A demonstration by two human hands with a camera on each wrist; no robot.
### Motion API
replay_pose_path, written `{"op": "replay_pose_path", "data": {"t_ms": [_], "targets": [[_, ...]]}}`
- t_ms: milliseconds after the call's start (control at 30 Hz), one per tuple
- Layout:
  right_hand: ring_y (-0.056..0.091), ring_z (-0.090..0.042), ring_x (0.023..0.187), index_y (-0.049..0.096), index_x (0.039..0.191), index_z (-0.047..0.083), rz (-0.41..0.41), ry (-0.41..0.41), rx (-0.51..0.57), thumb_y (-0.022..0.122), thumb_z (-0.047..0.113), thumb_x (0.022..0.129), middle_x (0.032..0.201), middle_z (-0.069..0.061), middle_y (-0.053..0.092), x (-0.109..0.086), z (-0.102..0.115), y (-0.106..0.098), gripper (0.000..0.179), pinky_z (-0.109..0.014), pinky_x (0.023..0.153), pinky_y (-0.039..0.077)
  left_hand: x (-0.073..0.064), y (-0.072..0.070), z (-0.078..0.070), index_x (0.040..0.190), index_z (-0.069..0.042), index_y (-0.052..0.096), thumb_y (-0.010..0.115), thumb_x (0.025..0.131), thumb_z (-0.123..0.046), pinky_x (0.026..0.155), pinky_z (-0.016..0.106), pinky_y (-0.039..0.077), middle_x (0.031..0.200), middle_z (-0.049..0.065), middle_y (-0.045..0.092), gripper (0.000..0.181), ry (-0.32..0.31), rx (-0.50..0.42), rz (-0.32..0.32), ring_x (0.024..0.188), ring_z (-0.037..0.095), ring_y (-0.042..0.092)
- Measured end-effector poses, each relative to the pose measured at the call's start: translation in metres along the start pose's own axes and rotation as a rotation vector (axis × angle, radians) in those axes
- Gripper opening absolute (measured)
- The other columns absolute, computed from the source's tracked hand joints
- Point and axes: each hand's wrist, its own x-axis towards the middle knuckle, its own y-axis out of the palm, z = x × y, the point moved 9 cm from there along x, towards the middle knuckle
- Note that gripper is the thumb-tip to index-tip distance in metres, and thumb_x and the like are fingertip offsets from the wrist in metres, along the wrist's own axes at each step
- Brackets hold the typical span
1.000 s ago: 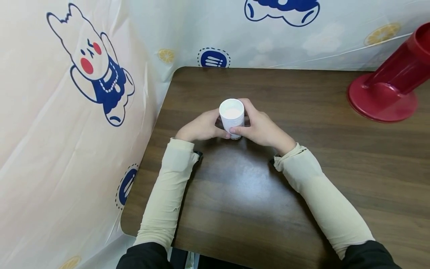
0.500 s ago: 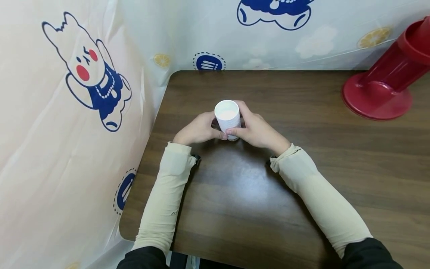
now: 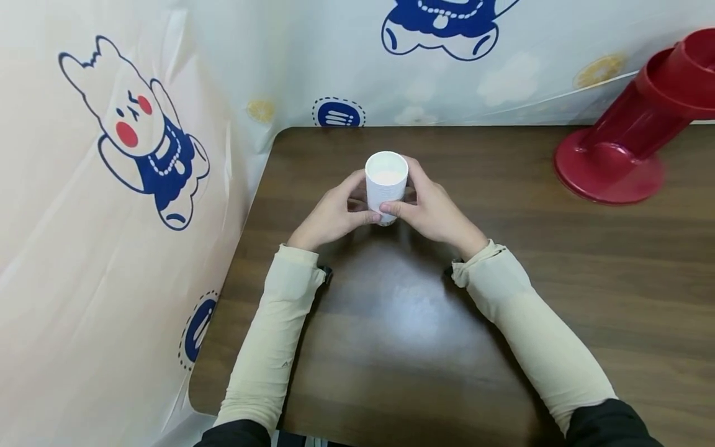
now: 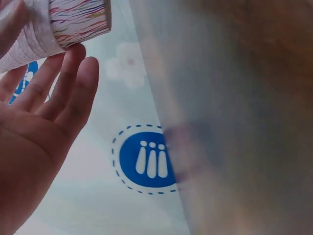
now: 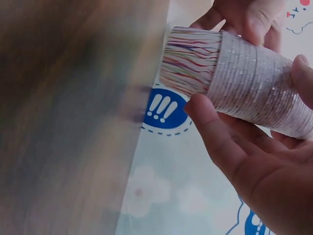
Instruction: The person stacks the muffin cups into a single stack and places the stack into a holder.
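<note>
A stack of nested paper cups [image 3: 385, 183] stands upright between my two hands, its open white rim facing up. The right wrist view shows many tight rims along the stack [image 5: 254, 73], and the lowest cup carries wavy coloured streaks. My left hand [image 3: 329, 212] holds the stack from the left, its thumb low on the near side. From the right, my right hand [image 3: 434, 208] grips it with the thumb across the front and the fingers behind. In the left wrist view, the streaked bottom end [image 4: 80, 19] is apart from the tabletop.
A dark red tilted tube on a round base [image 3: 611, 171] stands at the back right of the brown wooden table [image 3: 402, 347]. A pale curtain [image 3: 162, 273] with blue cartoon prints hangs along the left and back edges.
Both hands have raised the stack of paper cups slightly and moved it toward the back. Both keep their hold. The head view has shifted, so the red tube appears farther left.
</note>
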Motion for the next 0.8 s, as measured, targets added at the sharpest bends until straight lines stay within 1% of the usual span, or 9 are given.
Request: {"op": "replay_pose_path", "data": {"t_ms": [133, 233, 333, 433, 500, 600, 733, 800], "targets": [[0.064, -0.031, 0.112, 0.031, 0.155, 0.016, -0.042, -0.019, 0.025, 0.078, 0.02, 0.091, 0.138, -0.012, 0.055, -0.003, 0.001, -0.014, 0.079, -0.043, 0.094, 0.051, 0.005, 0.002, -0.01, 0.152, -0.02, 0.04, 0.08, 0.09, -0.019, 0.094, 0.044, 0.051, 0.127, 0.005, 0.06, 0.074, 0.03, -0.029, -0.036, 0.106, 0.02, 0.062], [0.064, -0.032, 0.112, 0.033, 0.155, 0.017, -0.081, -0.026, 0.036, 0.078, 0.018, 0.091, 0.137, -0.011, 0.056, -0.005, 0.002, -0.028, 0.078, -0.045, 0.094, 0.051, 0.015, 0.005, -0.019, 0.153, -0.023, 0.04, 0.079, 0.091, -0.024, 0.094, 0.044, 0.051, 0.129, 0.005, 0.06, 0.073, 0.046, -0.023, -0.052, 0.106, 0.019, 0.061], [0.064, -0.033, 0.112, 0.034, 0.155, 0.018, -0.128, -0.032, 0.032, 0.078, 0.017, 0.091, 0.137, -0.011, 0.056, -0.009, 0.005, -0.046, 0.078, -0.047, 0.094, 0.051, 0.027, 0.01, -0.033, 0.152, -0.025, 0.041, 0.078, 0.091, -0.027, 0.093, 0.042, 0.051, 0.13, 0.004, 0.06, 0.071, 0.083, -0.01, -0.069, 0.106, 0.016, 0.062], [0.064, -0.034, 0.112, 0.035, 0.155, 0.017, -0.175, -0.045, 0.022, 0.078, 0.016, 0.091, 0.139, -0.012, 0.056, -0.015, 0.009, -0.067, 0.077, -0.049, 0.094, 0.051, 0.04, 0.016, -0.053, 0.152, -0.024, 0.041, 0.077, 0.093, -0.025, 0.091, 0.038, 0.052, 0.13, 0.004, 0.061, 0.07, 0.128, 0.004, -0.085, 0.106, 0.015, 0.062], [0.064, -0.033, 0.112, 0.036, 0.155, 0.017, -0.21, -0.053, 0.002, 0.077, 0.017, 0.091, 0.139, -0.013, 0.057, -0.018, 0.013, -0.085, 0.076, -0.049, 0.093, 0.051, 0.05, 0.021, -0.069, 0.153, -0.024, 0.04, 0.075, 0.094, -0.023, 0.09, 0.034, 0.052, 0.131, 0.004, 0.061, 0.069, 0.144, 0.012, -0.085, 0.107, 0.014, 0.062], [0.063, -0.031, 0.113, 0.037, 0.155, 0.017, -0.267, -0.056, -0.04, 0.078, 0.018, 0.091, 0.139, -0.013, 0.058, -0.023, 0.018, -0.115, 0.076, -0.048, 0.093, 0.051, 0.071, 0.029, -0.093, 0.154, -0.025, 0.038, 0.073, 0.096, -0.021, 0.091, 0.03, 0.051, 0.134, 0.003, 0.06, 0.068, 0.152, 0.019, -0.07, 0.109, 0.013, 0.061], [0.059, -0.031, 0.122, 0.038, 0.155, 0.019, -0.339, -0.041, -0.099, 0.079, 0.018, 0.09, 0.142, -0.009, 0.055, -0.031, 0.028, -0.159, 0.077, -0.049, 0.098, 0.049, 0.103, 0.042, -0.127, 0.156, -0.027, 0.036, 0.071, 0.097, -0.018, 0.096, 0.032, 0.048, 0.139, 0.003, 0.057, 0.07, 0.161, -0.002, -0.029, 0.115, 0.014, 0.059], [0.055, -0.031, 0.128, 0.037, 0.155, 0.023, -0.369, -0.018, -0.125, 0.078, 0.021, 0.091, 0.146, -0.005, 0.052, -0.038, 0.032, -0.18, 0.077, -0.05, 0.101, 0.047, 0.119, 0.05, -0.143, 0.157, -0.029, 0.034, 0.07, 0.097, -0.017, 0.097, 0.033, 0.048, 0.143, 0.002, 0.054, 0.071, 0.156, -0.03, 0.002, 0.118, 0.016, 0.058]]}}
